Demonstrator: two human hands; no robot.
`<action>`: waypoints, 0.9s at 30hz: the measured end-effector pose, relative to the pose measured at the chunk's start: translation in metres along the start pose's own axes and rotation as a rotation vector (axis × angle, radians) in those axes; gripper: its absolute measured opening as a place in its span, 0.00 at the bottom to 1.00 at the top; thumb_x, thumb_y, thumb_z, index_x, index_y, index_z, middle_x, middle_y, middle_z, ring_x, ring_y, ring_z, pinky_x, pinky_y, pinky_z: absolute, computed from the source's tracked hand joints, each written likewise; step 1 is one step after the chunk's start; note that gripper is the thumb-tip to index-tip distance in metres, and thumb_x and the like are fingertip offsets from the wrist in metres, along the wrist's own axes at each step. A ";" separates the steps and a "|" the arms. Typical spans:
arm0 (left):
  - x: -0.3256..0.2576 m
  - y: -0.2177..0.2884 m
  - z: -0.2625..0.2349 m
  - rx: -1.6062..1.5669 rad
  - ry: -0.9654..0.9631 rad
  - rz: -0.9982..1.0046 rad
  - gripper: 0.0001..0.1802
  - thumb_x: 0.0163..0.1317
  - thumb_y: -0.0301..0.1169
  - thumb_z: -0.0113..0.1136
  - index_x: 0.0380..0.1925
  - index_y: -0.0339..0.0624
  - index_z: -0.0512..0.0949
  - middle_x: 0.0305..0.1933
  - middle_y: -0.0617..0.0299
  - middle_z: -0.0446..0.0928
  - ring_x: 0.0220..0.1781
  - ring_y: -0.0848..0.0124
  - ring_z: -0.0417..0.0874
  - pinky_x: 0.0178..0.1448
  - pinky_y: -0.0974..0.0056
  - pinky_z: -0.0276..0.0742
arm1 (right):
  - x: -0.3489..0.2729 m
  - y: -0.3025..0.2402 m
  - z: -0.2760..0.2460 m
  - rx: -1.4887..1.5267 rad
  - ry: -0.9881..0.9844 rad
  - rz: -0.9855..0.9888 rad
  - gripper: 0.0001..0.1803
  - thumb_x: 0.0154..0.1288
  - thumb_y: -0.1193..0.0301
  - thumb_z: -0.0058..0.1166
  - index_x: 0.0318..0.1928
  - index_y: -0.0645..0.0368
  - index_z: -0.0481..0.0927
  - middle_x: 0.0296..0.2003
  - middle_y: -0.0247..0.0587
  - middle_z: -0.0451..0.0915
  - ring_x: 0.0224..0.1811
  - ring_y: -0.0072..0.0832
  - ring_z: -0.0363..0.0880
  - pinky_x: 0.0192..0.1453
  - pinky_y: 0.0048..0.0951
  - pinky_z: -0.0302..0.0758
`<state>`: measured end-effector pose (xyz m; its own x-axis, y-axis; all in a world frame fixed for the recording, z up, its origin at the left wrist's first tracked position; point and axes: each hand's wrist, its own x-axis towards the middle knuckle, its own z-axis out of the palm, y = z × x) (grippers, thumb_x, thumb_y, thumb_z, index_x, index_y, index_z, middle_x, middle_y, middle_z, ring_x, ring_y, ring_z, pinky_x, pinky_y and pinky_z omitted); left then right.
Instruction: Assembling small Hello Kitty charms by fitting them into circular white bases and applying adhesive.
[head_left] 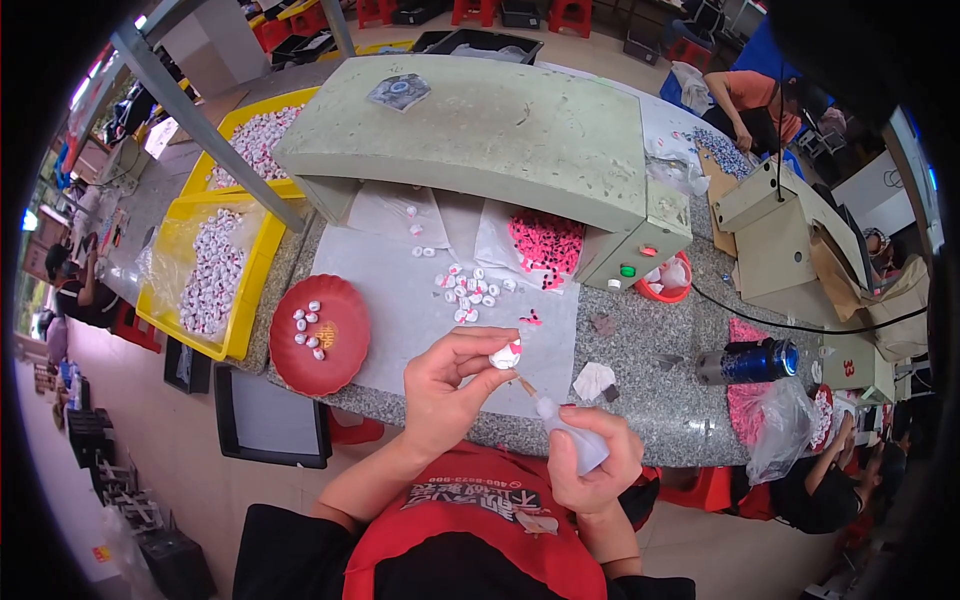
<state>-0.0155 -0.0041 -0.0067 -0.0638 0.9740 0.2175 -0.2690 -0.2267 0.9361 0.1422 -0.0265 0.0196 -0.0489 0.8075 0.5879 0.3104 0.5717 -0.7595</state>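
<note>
At the left edge of a speckled grey counter, a yellow tray holds many rounded white pieces with pink marks. Next, near the counter's near left corner, a scalloped red dish holds a few similar pieces. Then comes the person's left hand, raised above the near edge, its grip narrow: thumb and fingers pinch one rounded white piece with a pink patch. Farther in, a loose cluster of white pieces lies on a pale sheet, in front of an arched pale-green machine.

Just below the held piece is the brownish nozzle of a translucent squeeze bottle; whether they touch is too small to tell. The right hand wraps its grip around the bottle, thumb along its side. Doing this step well likely means holding the piece still, fingertips clear of the nozzle's target, bracing both wrists, and squeezing lightly so that nothing floods. Behind, pink-and-black parts lie heaped under the arch. Toward the counter's right side, a blue tumbler lies sideways.
</note>
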 end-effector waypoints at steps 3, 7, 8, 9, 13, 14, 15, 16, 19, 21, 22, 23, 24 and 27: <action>0.001 0.002 0.001 -0.074 0.006 -0.058 0.16 0.47 0.09 0.54 0.38 0.29 0.69 0.47 0.44 0.71 0.50 0.59 0.75 0.50 0.64 0.76 | 0.001 0.002 0.000 -0.001 0.021 0.011 0.11 0.42 0.80 0.56 0.31 0.65 0.75 0.21 0.42 0.77 0.19 0.30 0.76 0.23 0.24 0.72; 0.004 0.005 -0.001 -0.171 -0.004 -0.202 0.17 0.46 0.10 0.54 0.39 0.30 0.69 0.46 0.45 0.72 0.50 0.58 0.75 0.51 0.63 0.75 | 0.000 0.003 -0.001 -0.012 0.042 -0.027 0.11 0.42 0.80 0.55 0.31 0.65 0.75 0.22 0.42 0.77 0.18 0.30 0.76 0.23 0.24 0.72; 0.005 0.005 -0.001 -0.197 -0.006 -0.250 0.17 0.46 0.10 0.54 0.39 0.31 0.69 0.46 0.46 0.73 0.50 0.58 0.76 0.51 0.62 0.75 | 0.001 0.003 -0.002 -0.011 0.043 -0.028 0.11 0.42 0.80 0.55 0.31 0.65 0.75 0.22 0.42 0.77 0.18 0.30 0.76 0.23 0.24 0.72; 0.005 0.005 -0.002 -0.223 -0.008 -0.297 0.18 0.46 0.10 0.54 0.39 0.31 0.69 0.46 0.46 0.73 0.49 0.57 0.76 0.52 0.61 0.74 | 0.001 0.002 -0.002 -0.003 0.035 -0.027 0.11 0.42 0.80 0.55 0.31 0.66 0.75 0.22 0.42 0.77 0.18 0.30 0.76 0.23 0.24 0.71; 0.005 0.006 -0.004 -0.277 -0.024 -0.340 0.18 0.45 0.10 0.54 0.39 0.32 0.69 0.46 0.48 0.74 0.49 0.57 0.76 0.52 0.60 0.73 | 0.001 0.004 -0.002 0.004 0.028 -0.035 0.10 0.43 0.79 0.55 0.31 0.66 0.75 0.22 0.42 0.77 0.18 0.30 0.76 0.22 0.24 0.71; 0.005 0.005 -0.004 -0.293 -0.023 -0.348 0.18 0.45 0.10 0.54 0.39 0.32 0.69 0.46 0.48 0.74 0.49 0.57 0.76 0.53 0.60 0.73 | 0.001 0.004 -0.003 0.003 0.029 -0.035 0.10 0.43 0.79 0.55 0.31 0.66 0.75 0.22 0.42 0.77 0.18 0.30 0.76 0.22 0.24 0.71; 0.004 0.005 -0.004 -0.309 -0.021 -0.358 0.18 0.45 0.10 0.54 0.39 0.33 0.70 0.46 0.48 0.74 0.49 0.57 0.76 0.53 0.59 0.73 | 0.000 0.004 -0.003 0.006 0.031 -0.021 0.10 0.43 0.79 0.55 0.31 0.66 0.74 0.22 0.42 0.77 0.18 0.30 0.76 0.22 0.24 0.71; 0.005 0.005 -0.005 -0.308 -0.023 -0.359 0.18 0.45 0.10 0.54 0.39 0.33 0.70 0.46 0.48 0.74 0.49 0.57 0.76 0.53 0.59 0.73 | 0.000 0.004 -0.004 0.008 0.033 -0.007 0.10 0.43 0.79 0.55 0.31 0.66 0.74 0.22 0.42 0.77 0.18 0.30 0.76 0.22 0.24 0.71; 0.005 0.005 -0.005 -0.321 -0.012 -0.351 0.18 0.45 0.10 0.54 0.39 0.33 0.70 0.46 0.48 0.74 0.49 0.57 0.76 0.53 0.60 0.72 | -0.001 0.003 -0.005 -0.007 0.024 0.021 0.09 0.47 0.76 0.55 0.32 0.65 0.74 0.24 0.45 0.78 0.23 0.28 0.77 0.27 0.22 0.71; 0.006 0.005 -0.005 -0.307 -0.004 -0.346 0.18 0.45 0.10 0.54 0.39 0.33 0.70 0.46 0.48 0.74 0.49 0.57 0.76 0.54 0.60 0.72 | 0.001 0.003 -0.005 -0.004 0.024 0.004 0.10 0.45 0.78 0.55 0.31 0.66 0.75 0.23 0.44 0.78 0.21 0.29 0.77 0.25 0.23 0.72; 0.006 0.005 -0.005 -0.307 -0.004 -0.346 0.18 0.45 0.10 0.54 0.39 0.33 0.70 0.46 0.48 0.74 0.49 0.57 0.76 0.54 0.60 0.72 | 0.002 0.003 -0.005 0.000 0.024 -0.014 0.10 0.43 0.79 0.55 0.31 0.66 0.75 0.22 0.43 0.78 0.19 0.30 0.77 0.23 0.24 0.72; 0.006 0.004 -0.006 -0.298 -0.007 -0.341 0.18 0.45 0.10 0.54 0.39 0.33 0.70 0.46 0.48 0.74 0.49 0.57 0.76 0.54 0.60 0.72 | 0.002 0.002 -0.006 -0.001 0.024 -0.014 0.10 0.43 0.79 0.55 0.31 0.66 0.75 0.22 0.43 0.78 0.19 0.30 0.77 0.23 0.24 0.72; 0.007 0.003 -0.006 -0.289 -0.010 -0.336 0.18 0.45 0.10 0.54 0.38 0.33 0.70 0.46 0.48 0.74 0.49 0.57 0.76 0.54 0.60 0.72 | 0.002 0.002 -0.006 0.005 0.004 -0.001 0.10 0.44 0.78 0.55 0.31 0.66 0.75 0.23 0.44 0.78 0.20 0.28 0.77 0.25 0.23 0.71; 0.007 0.003 -0.006 -0.295 -0.012 -0.349 0.18 0.45 0.10 0.54 0.39 0.33 0.70 0.46 0.48 0.74 0.49 0.57 0.76 0.53 0.60 0.72 | 0.003 0.001 -0.006 0.029 -0.029 0.055 0.09 0.46 0.77 0.53 0.32 0.65 0.75 0.23 0.43 0.78 0.21 0.25 0.77 0.26 0.22 0.71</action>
<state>-0.0220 0.0019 -0.0042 0.0897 0.9917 -0.0921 -0.5346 0.1259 0.8357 0.1482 -0.0248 0.0221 -0.0598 0.8413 0.5373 0.2860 0.5301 -0.7983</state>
